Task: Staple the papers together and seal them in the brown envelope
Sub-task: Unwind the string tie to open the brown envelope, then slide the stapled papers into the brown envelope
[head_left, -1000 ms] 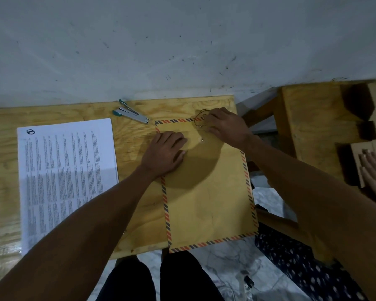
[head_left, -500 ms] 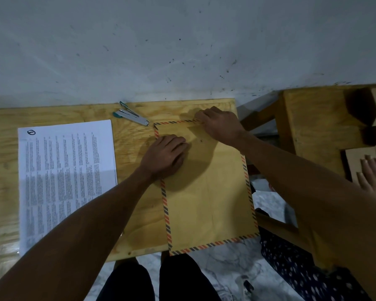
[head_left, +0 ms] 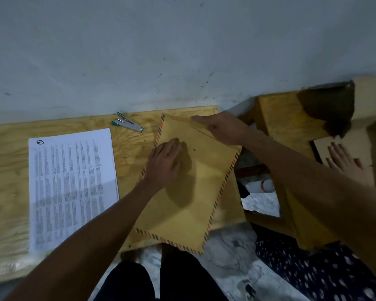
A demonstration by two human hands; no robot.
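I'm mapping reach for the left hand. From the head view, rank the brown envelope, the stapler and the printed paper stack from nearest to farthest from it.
1. Brown envelope: directly under the left hand, which presses flat on it.
2. Stapler: up and to the left, near the wall.
3. Printed paper stack: to the left on the table; its near edge is about as close as the stapler, so these two are hard to rank.

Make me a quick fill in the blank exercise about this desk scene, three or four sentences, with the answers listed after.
1. The left hand lies flat on the brown ____.
2. The stapler lies on the table near the ____.
3. The printed papers lie to the ____ of the envelope.
4. The right hand is at the envelope's ____ end.

Answers: envelope; wall; left; far
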